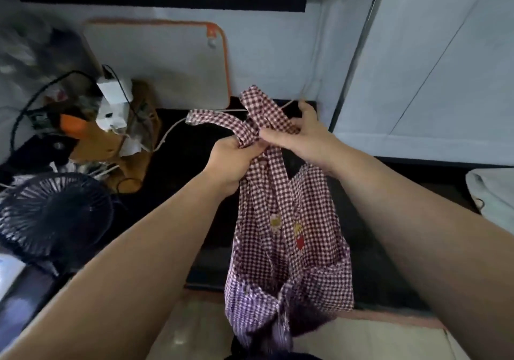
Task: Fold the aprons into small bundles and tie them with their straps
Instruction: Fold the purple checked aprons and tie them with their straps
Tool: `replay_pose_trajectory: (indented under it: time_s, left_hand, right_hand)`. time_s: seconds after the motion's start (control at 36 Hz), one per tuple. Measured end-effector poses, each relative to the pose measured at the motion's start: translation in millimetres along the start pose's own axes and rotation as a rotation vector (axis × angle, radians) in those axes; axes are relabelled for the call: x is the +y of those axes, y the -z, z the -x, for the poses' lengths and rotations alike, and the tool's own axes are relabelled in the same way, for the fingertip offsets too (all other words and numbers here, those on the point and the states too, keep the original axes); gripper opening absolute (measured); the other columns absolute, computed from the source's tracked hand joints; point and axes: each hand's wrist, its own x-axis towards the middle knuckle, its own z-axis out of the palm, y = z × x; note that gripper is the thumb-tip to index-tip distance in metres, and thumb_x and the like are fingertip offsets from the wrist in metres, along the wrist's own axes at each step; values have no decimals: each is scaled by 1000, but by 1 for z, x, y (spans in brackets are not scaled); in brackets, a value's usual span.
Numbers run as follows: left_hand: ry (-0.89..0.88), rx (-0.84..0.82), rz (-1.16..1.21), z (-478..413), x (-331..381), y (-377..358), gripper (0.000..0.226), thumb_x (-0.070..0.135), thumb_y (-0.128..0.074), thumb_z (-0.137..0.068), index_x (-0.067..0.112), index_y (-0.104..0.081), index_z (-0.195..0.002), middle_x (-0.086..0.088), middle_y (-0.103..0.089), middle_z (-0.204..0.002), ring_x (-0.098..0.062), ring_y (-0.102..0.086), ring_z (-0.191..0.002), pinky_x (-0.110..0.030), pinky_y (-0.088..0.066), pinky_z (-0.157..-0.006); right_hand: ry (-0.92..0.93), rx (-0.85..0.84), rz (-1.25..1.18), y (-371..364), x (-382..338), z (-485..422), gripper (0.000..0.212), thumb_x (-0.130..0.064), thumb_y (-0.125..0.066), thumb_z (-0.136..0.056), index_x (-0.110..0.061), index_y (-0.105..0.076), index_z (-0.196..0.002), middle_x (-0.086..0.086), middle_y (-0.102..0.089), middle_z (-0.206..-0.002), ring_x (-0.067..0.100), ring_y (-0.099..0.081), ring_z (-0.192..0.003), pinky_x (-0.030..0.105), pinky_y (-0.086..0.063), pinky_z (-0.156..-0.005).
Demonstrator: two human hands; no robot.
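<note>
A: Far left of the fingers – what's there?

B: Black fan w/ a round ribbed grille, low left. Above it a clutter of white chargers and black cables, blurry. Behind, a flat pale board w/ rounded corners and an orange rim leans on the wall.

A: Left hand?

B: Left hand is a closed fist, fingers wrapped tight round the gathered top of the apron. Thumb side faces the other hand.

A: The apron itself?

B: Thin woven cloth, dark red-and-white gingham, small checks, soft and creased. It's held in the air over the dark bench, long axis approx vertical: bunched neck up at the fingers, hem hanging straight down below them, past the bench's front edge. Hem end is crumpled and blurred. Small printed patch mid-body, yellow and red – can't tell what it shows.

A: Straps?

B: Same gingham, flat bands. One strap runs out left and slightly up from the fingers, free end in the air. Another strap loop rises above the fingers, then comes down into the right hand.

A: Right hand?

B: Right hand, touching the left at the knuckles. Fingers pinched narrow on the strap cloth beside the fist; one finger sticks up and away, off the cloth.

A: Further right?

B: Pale flat wall panels, smooth. A white crumpled thing at the right edge, cut off by the frame.
</note>
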Motion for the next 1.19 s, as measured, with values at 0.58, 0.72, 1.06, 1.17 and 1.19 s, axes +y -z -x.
replay_pose_trajectory:
  time_s: [0.58, 0.72, 1.06, 1.17, 1.19]
  left_hand:
    - [-70, -35, -389, -138, 29, 35, 35, 37, -70, -86, 22, -60, -116, 10, -63, -111, -6, -61, -98, -24, -47, -92]
    - [118, 7, -594, -122, -39, 61, 61, 47, -69, -83, 23, -52, -136, 5, -58, -129, -13, -56, -114, -26, -46, -98]
    - [341, -254, -1301, -66, -144, 87, 57, 32, -43, -100, 29, -23, -153, 2, -14, -159, -31, -18, -141, -40, -24, -116]
    - [341, -169, -1339, -64, -145, 88, 51, 25, -55, -95, 28, -38, -143, 1, -18, -154, -30, -20, -135, -44, -35, -106]
    - [351, -111, -1344, -65, -145, 88, 47, 30, -58, -93, 26, -43, -138, -1, -21, -150, -30, -23, -133, -45, -36, -104]
  right_hand:
    - [-84, 175, -61, -1, 39, -144, 19, -23, -56, -95, -7, -61, -87, 14, -65, -93, 26, -65, -79, 43, -59, -69]
    - [-195, 7, 46, 0, 74, -163, 102, -61, -71, -72, -13, -24, -149, 2, -42, -143, 20, -47, -124, 35, -44, -99]
    - [-457, -468, 695, -39, 159, -79, 67, -35, -64, -86, -15, -37, -144, 12, -23, -150, 32, -29, -134, 41, -31, -112]
    - [-448, -298, 798, -48, 178, -80, 44, -24, -41, -97, -6, -43, -137, 16, -37, -139, 32, -47, -117, 40, -43, -101]
    - [-420, -271, 817, -47, 178, -82, 38, -20, -37, -99, -4, -48, -131, 17, -43, -134, 32, -50, -113, 37, -45, -96]
